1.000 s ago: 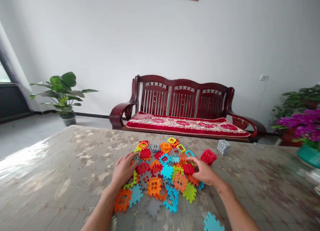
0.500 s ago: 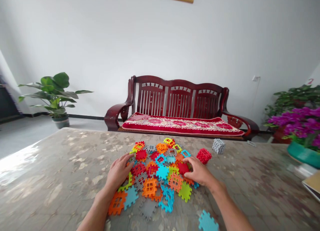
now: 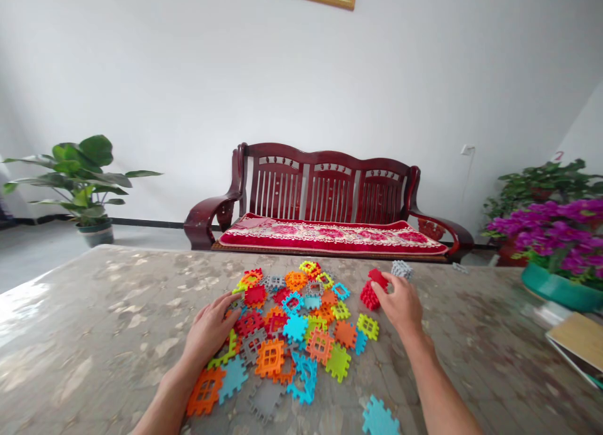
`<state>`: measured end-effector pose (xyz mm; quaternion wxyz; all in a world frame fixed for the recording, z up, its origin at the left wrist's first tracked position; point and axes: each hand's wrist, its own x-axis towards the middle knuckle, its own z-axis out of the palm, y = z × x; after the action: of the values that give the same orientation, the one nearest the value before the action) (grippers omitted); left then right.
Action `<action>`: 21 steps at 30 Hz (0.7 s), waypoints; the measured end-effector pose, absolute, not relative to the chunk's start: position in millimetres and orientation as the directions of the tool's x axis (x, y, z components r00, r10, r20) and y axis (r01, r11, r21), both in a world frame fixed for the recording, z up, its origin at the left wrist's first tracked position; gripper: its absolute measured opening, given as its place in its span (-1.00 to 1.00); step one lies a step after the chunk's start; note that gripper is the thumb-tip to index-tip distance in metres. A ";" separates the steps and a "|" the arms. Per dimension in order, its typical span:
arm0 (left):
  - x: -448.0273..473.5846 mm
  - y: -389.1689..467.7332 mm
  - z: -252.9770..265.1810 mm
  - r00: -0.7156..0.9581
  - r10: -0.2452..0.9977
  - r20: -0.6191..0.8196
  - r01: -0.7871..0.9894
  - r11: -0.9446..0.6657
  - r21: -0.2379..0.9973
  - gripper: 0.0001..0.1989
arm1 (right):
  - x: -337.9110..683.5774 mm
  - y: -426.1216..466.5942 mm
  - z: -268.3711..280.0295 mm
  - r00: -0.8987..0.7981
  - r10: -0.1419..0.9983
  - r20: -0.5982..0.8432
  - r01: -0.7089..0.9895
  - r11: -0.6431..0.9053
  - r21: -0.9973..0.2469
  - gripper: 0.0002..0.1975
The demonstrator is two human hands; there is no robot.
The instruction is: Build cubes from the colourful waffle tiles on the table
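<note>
A loose pile of flat plastic interlocking tiles with notched edges spreads over the table, among them an orange window tile, a light blue tile and a lime green tile. My left hand rests on the pile's left edge, fingers stretched out. To the right of the pile, my right hand pinches a red tile just above a red stack of tiles. Behind that hand stands a grey stack of tiles.
A light blue tile lies alone near the front. The patterned table carries a teal flowerpot with purple flowers and a notebook at the right. Beyond it stands a wooden bench.
My right hand has taken a red tile from the pile's right side and carried it right to the red stack. My left hand stays on the pile. The view has shifted slightly right.
</note>
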<state>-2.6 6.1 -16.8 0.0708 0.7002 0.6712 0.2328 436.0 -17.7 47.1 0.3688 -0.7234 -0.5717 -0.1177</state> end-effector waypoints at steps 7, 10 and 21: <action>-3.8 7.5 -19.1 -0.006 0.970 0.245 0.902 -0.100 0.419 -0.55 | 441.0 -16.4 38.7 0.351 0.703 0.619 0.934 -0.217 -0.282 -0.58; -3.8 7.6 -19.3 -0.007 0.970 0.244 0.904 -0.098 0.417 -0.55 | 441.4 -15.7 33.0 0.345 0.727 0.594 0.938 -0.241 -0.250 -0.59; -0.7 4.4 -15.1 -0.015 0.970 0.242 0.900 -0.092 0.427 -0.56 | 411.5 -10.3 41.4 0.180 0.771 0.611 0.903 0.116 -0.413 -0.68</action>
<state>-0.7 4.4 -15.1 0.0725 0.6980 0.6697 0.2430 411.5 -10.3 41.4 0.3940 -0.6596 -0.6346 -0.0842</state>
